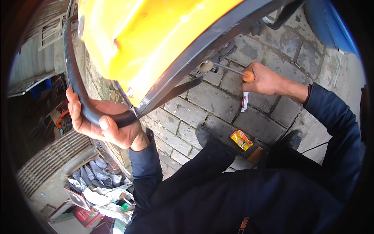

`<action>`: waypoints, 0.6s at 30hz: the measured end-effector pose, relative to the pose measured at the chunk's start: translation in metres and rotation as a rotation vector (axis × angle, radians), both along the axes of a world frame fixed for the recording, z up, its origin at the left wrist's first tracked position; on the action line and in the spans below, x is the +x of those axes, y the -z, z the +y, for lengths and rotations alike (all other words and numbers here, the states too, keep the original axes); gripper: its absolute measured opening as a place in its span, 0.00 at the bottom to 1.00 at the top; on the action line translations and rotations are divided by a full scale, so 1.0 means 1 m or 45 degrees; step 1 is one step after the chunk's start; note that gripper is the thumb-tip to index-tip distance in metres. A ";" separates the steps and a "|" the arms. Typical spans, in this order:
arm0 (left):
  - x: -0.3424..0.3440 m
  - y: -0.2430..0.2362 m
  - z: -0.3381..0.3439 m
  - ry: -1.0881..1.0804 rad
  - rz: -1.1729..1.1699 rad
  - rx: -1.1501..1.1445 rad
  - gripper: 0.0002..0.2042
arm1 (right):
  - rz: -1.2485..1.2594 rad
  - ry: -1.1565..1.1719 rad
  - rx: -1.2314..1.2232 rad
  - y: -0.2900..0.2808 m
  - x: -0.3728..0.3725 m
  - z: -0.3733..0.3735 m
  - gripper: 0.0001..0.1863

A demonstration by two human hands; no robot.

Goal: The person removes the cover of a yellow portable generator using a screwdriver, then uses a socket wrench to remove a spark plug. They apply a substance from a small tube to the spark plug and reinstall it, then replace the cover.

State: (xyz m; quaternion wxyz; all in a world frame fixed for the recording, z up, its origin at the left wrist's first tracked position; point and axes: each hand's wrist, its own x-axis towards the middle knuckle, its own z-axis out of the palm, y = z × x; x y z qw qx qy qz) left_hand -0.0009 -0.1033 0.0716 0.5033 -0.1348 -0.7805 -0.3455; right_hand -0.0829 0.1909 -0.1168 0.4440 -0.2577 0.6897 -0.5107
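A yellow vehicle body [156, 35], apparently a scooter or motorcycle, fills the upper middle, edged with black trim. My left hand [105, 130] is closed around its curved black bar [76, 74] at the left, thumb on the near side. My right hand [265, 80] grips the orange handle of a screwdriver [230, 69]. Its metal shaft points left, and the tip end is at a round, pale-faced part [205, 66] beneath the body; whether it touches or goes in, I cannot tell. Just below my right fist is a white and red tube [244, 102], partly hidden.
On the grey paving [210, 101] by my feet lie a yellow carton [241, 140] and a small brown piece [255, 155]. Heaped sacks and scrap [101, 183] stand lower left, near a corrugated panel [54, 160]. A blue rounded object [331, 25] is upper right.
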 end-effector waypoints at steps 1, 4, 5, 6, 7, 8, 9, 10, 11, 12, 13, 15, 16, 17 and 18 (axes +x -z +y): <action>0.000 0.006 0.002 -0.054 0.061 0.100 0.30 | 0.001 -0.001 0.026 -0.001 0.001 0.000 0.15; 0.011 0.014 0.008 0.088 -0.054 0.866 0.27 | -0.066 -0.001 0.074 -0.004 0.001 0.001 0.14; 0.013 0.016 0.009 0.222 -0.065 1.003 0.27 | -0.074 -0.007 0.097 -0.005 0.000 0.000 0.13; 0.015 0.014 0.008 0.370 -0.159 1.069 0.27 | -0.086 -0.017 0.122 -0.007 0.000 0.000 0.15; 0.018 0.013 0.008 0.471 -0.241 1.149 0.27 | -0.101 -0.025 0.148 -0.008 0.000 0.000 0.16; 0.017 0.011 0.006 0.518 -0.274 1.155 0.26 | -0.126 -0.038 0.197 -0.010 0.000 0.000 0.17; 0.018 0.010 0.007 0.536 -0.303 1.089 0.24 | -0.106 -0.064 0.190 -0.012 0.000 0.000 0.17; 0.022 0.009 0.009 0.497 -0.319 1.069 0.23 | -0.096 -0.094 0.207 -0.014 -0.002 0.000 0.16; 0.024 0.009 0.012 0.489 -0.335 1.072 0.22 | -0.079 -0.117 0.250 -0.016 -0.003 0.000 0.16; 0.027 0.006 0.016 0.479 -0.362 1.052 0.19 | -0.089 -0.127 0.248 -0.018 -0.004 0.001 0.16; 0.032 0.005 0.021 0.473 -0.350 1.099 0.19 | -0.099 -0.134 0.272 -0.020 -0.005 0.003 0.16; 0.040 0.002 0.035 0.469 -0.322 1.233 0.19 | -0.121 -0.138 0.322 -0.024 -0.008 0.010 0.16; 0.043 0.002 0.044 0.450 -0.330 1.208 0.19 | -0.131 -0.133 0.347 -0.026 -0.011 0.016 0.16; 0.046 0.000 0.052 0.466 -0.387 1.181 0.22 | -0.152 -0.127 0.321 -0.027 -0.013 0.021 0.17; 0.052 -0.002 0.064 0.510 -0.435 1.141 0.23 | -0.092 -0.151 0.371 -0.028 -0.016 0.028 0.18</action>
